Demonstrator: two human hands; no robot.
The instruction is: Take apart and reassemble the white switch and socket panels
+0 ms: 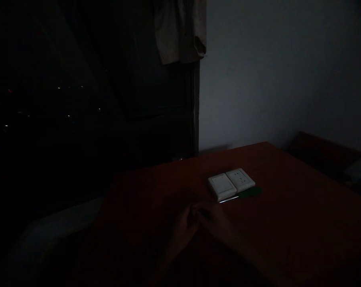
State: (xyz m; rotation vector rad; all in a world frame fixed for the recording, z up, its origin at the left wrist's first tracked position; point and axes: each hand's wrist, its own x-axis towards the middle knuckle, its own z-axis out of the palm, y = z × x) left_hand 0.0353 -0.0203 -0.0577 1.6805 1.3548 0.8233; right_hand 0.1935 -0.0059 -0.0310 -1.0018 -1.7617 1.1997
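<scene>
In the dim light, my left hand and my right hand meet over the near part of the reddish table. Their fingers are curled in and the fingertips touch or nearly touch. Whatever they may hold is too dark to make out. Just beyond my right hand lie a white wall switch and a white wall socket, side by side and face up. A screwdriver lies along their near edge, with a bright metal shaft and a green handle.
A pale wall rises behind the table. Cloth hangs at the top beside a dark window with small points of light. At the right, beyond the table edge, stands a dark reddish piece of furniture.
</scene>
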